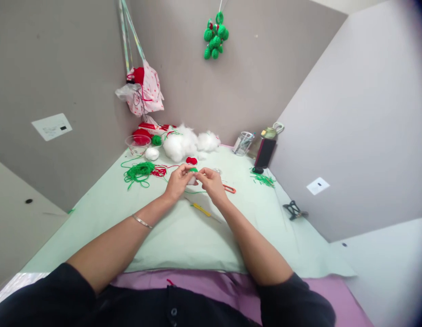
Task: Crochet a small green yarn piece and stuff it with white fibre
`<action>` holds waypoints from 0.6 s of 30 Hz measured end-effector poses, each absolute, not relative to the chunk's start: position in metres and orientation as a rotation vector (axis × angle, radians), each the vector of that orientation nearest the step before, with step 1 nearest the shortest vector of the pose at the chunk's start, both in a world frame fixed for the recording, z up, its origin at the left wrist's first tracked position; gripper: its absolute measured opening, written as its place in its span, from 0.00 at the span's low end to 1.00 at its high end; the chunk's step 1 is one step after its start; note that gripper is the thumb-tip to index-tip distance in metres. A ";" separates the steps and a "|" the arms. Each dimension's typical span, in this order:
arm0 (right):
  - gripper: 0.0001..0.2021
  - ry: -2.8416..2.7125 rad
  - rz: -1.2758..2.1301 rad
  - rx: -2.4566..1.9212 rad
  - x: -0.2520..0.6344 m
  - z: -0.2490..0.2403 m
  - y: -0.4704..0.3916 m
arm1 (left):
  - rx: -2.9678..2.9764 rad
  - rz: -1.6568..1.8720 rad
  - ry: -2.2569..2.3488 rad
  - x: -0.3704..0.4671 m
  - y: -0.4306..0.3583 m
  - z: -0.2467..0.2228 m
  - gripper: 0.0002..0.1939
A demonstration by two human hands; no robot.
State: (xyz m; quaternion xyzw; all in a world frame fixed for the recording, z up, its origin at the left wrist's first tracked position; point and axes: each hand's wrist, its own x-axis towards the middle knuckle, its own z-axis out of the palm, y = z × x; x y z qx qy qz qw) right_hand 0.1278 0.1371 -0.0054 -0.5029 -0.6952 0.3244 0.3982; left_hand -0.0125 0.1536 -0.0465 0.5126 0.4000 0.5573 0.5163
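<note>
Both of my hands meet over the middle of the table around a small green crochet piece [193, 170] with some white below it. My left hand [178, 180] grips it from the left side. Fingers of my right hand [211, 182] pinch at its right edge. Just beyond my hands lies a small red crochet piece [191, 161]. A yellow-handled crochet hook [201, 209] rests on the cloth nearer to me. Partly behind my right wrist is an orange cutter [229, 189]. A green strand runs beneath my hands.
Loose green yarn [139, 172] lies to the left, near a white yarn ball [151, 154] and a clear bowl [138, 144]. White stuffing [181, 143] is heaped at the back. On the right are a phone [265, 153], green yarn scraps [263, 180] and black scissors [294, 210].
</note>
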 end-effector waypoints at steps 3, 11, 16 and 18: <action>0.16 -1.700 0.843 -1.276 0.132 -0.007 0.143 | 1.194 1.361 0.907 -0.012 0.149 -0.042 0.15; 0.16 -1.691 0.807 -1.290 0.145 -0.006 0.149 | 1.188 1.302 0.817 -0.020 0.147 -0.029 0.24; 0.17 -1.829 0.812 -1.334 0.149 -0.004 0.151 | 1.239 1.293 0.856 -0.021 0.150 -0.033 0.22; 0.15 -1.889 0.721 -1.376 0.145 -0.004 0.148 | 1.260 1.292 0.892 -0.020 0.151 -0.037 0.20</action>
